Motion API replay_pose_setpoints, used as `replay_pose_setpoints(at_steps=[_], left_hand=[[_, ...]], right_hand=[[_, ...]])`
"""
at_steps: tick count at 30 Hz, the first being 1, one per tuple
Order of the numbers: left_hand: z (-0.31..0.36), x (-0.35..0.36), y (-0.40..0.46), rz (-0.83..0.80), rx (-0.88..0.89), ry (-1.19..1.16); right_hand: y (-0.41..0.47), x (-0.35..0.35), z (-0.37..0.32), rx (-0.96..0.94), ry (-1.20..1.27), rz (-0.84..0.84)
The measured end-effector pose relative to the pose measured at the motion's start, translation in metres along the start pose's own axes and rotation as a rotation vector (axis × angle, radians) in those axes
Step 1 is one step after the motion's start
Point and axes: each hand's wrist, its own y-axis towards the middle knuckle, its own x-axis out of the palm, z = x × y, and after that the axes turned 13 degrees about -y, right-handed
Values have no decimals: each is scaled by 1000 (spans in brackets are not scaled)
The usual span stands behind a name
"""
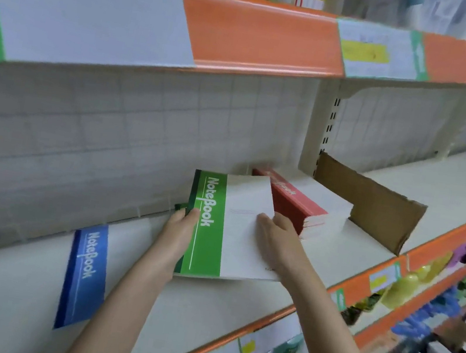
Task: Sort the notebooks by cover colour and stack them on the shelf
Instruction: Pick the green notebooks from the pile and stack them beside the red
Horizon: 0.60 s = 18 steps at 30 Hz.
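Two bare forearms reach up from the bottom edge toward the white shelf (pixel 231 324) with its orange front strip. To their left, one blue-banded white paper notebook (pixel 84 276) lies flat on the shelf, "NoteBook" printed in white along its band; the forearm hides the rest of its cover. Further in, the left hand (pixel 177 233) grips the spine edge of the green-banded white notebook stack (pixel 226 227), thumb on top of the dark green spine strip, fingers curled under and out of sight. The right hand (pixel 279 239) rests on the white part of the top cover, fingers fairly straight and spread, pressing down. This stack sits tilted, its near edge over the shelf's middle; how many notebooks it holds cannot be counted. Just behind and right of it stands one stack of red-banded white notebooks (pixel 303 206), several thick, against the tiled back panel. Beside that, one brown cardboard divider (pixel 374 206) stands upright. Items on the lower shelves at right are too blurred to identify.
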Motion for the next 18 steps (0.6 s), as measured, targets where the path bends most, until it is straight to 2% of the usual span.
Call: replay_pose_setpoints(at_steps=[9, 18], left_hand=[[-13, 4, 17, 239, -5, -25], [-40, 6, 36, 410, 101, 515]], right_hand=[[54, 13, 0, -93, -145, -236], [100, 19, 23, -234, -440, -305]])
